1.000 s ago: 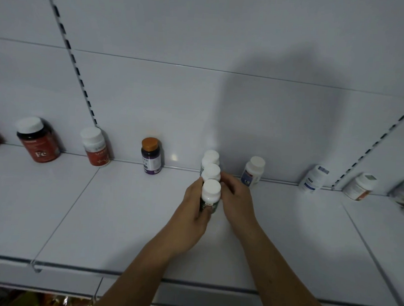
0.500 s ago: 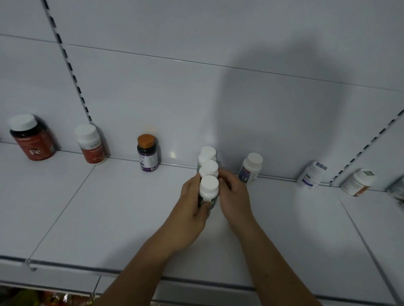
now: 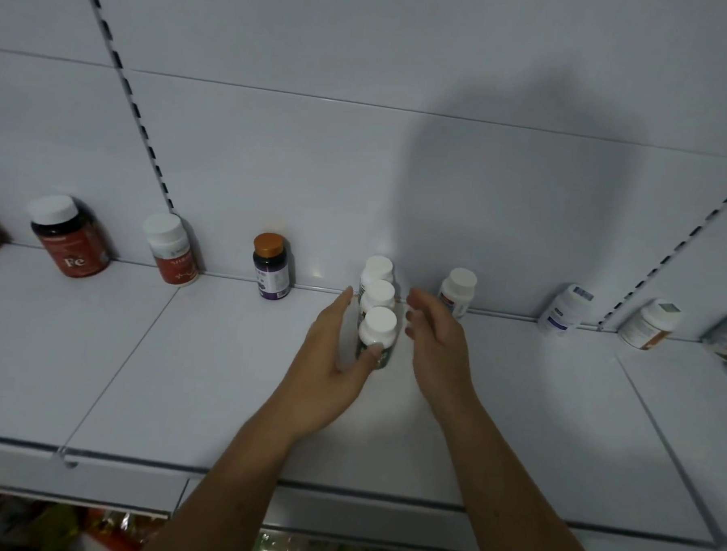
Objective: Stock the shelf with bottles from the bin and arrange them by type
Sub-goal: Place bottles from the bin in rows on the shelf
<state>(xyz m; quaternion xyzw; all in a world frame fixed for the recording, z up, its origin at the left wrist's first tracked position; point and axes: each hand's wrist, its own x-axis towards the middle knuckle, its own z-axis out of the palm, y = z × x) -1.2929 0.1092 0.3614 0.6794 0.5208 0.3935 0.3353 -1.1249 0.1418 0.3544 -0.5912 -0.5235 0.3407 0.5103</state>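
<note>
Three white-capped bottles with dark green labels stand in a row from front to back on the white shelf (image 3: 180, 371): front bottle (image 3: 377, 324), middle bottle (image 3: 376, 295), back bottle (image 3: 378, 269). My left hand (image 3: 332, 358) lies along the row's left side with straight fingers, and its thumb touches the front bottle's label. My right hand (image 3: 438, 346) hovers just right of the row, fingers loosely bent, with a small gap to the bottles.
Single bottles line the back wall: a red Fe bottle (image 3: 71, 239), a red white-capped bottle (image 3: 171, 250), a purple orange-capped bottle (image 3: 271, 266), a blue-labelled bottle (image 3: 458, 290), a leaning white bottle (image 3: 562, 311), an orange-labelled bottle (image 3: 650, 324). Colourful goods show below the shelf edge.
Both hands were wrapped round the row of three bottles. They have spread apart; the right hand has come off, and the left keeps only its thumb on the front bottle.
</note>
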